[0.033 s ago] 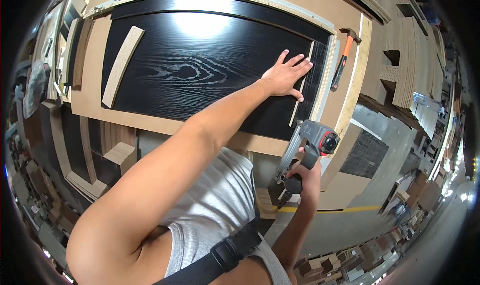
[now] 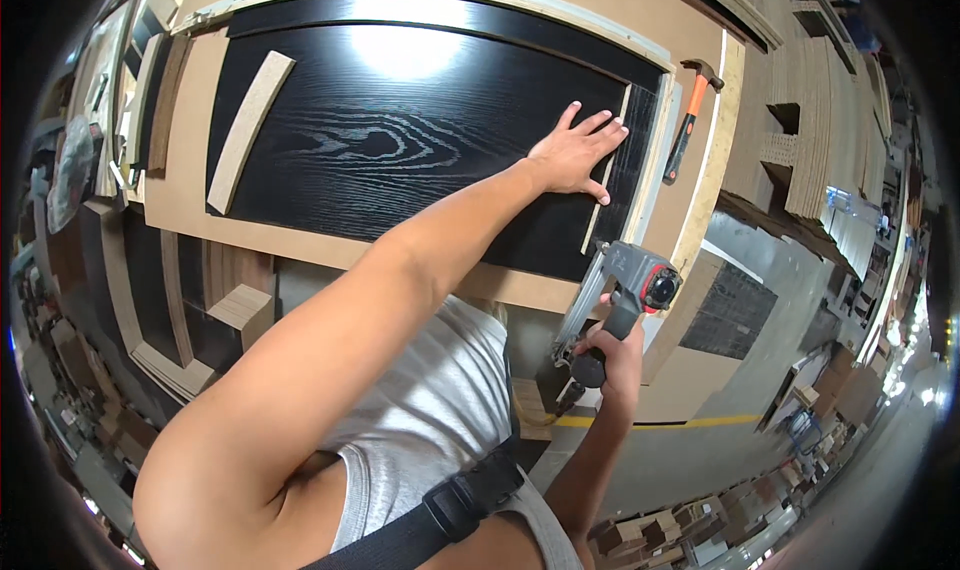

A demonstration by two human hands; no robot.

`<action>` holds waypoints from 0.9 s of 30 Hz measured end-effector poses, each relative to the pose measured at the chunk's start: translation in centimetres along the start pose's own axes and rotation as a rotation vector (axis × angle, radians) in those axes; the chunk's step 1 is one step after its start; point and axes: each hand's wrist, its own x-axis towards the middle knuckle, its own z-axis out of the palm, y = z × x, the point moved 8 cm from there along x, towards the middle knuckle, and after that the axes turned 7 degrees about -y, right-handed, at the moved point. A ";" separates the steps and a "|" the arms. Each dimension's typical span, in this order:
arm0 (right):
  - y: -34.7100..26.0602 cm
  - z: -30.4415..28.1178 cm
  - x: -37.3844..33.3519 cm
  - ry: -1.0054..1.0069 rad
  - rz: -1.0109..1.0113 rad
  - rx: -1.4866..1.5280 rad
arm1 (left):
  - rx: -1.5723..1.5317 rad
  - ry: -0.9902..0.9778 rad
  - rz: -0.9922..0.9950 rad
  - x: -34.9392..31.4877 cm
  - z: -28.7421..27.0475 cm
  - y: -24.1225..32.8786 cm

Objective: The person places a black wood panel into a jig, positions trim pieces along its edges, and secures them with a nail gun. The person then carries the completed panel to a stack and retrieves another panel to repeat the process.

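Observation:
A black wood-grain panel lies flat before me. My left hand rests on its right part, fingers spread, the tips reaching a thin pale wood strip near the panel's right end. My right hand is wrapped around the handle of a grey and black nail gun. The gun's nose sits close to the panel's near right corner, by the strip's lower end; whether it touches cannot be made out. A loose pale wood piece lies slanted across the panel's left end.
Beyond the panel's right edge lies a hammer with an orange and black handle. A tan board extends under the panel. Stacked brown boards stand at the right, and more wood pieces are at the left.

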 end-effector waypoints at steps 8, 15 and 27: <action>2.7 2.9 -3.2 -0.025 -0.137 0.206 | -0.253 0.261 -0.196 -10.9 -7.2 -7.0; 3.1 11.3 -1.9 -0.121 -0.113 0.134 | 0.167 0.571 -0.755 -33.4 -17.4 -21.2; 1.2 30.4 -1.8 -0.301 -0.101 -0.144 | -0.258 0.517 -0.918 -44.6 -24.9 -33.3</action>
